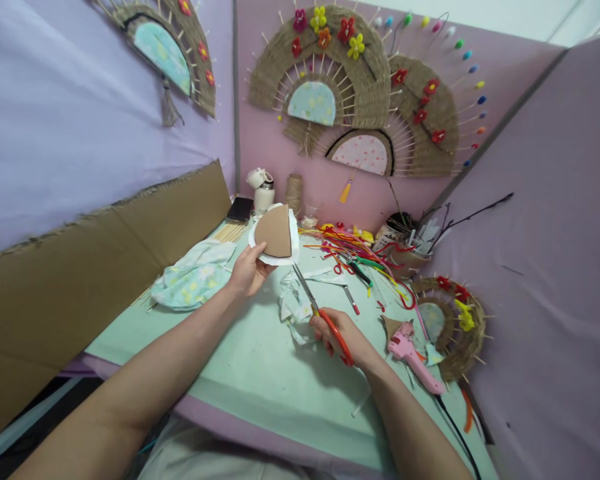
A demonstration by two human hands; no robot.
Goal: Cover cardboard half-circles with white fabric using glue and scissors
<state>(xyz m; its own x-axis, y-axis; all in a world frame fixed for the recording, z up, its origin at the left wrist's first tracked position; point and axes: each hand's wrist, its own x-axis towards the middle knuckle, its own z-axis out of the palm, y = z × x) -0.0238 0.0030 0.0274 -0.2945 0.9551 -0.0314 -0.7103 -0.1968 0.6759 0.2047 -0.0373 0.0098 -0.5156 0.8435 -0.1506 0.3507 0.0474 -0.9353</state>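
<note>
My left hand (253,269) pinches the lower left edge of a half-round piece of brown cardboard (275,232), raised above the table. White fabric (295,233) sticks out around the cardboard as a border. In my right hand (341,337) is a pair of scissors (334,328) with orange handles, the fingers wrapped round them. The blades point up and left, their tips at the lower right corner of the fabric border. Whether the tips touch the cloth I cannot tell. Beneath the scissors lie crumpled fabric scraps (295,300).
On the left lies a bunched floral cloth (193,277) before a cardboard panel (130,233). Colourful pipe cleaners (350,250), green-handled pliers (363,272) and a red-ended cutter (351,300) are behind the scissors. A pink glue gun (415,360) with a cord and a woven fan (455,333) occupy the right.
</note>
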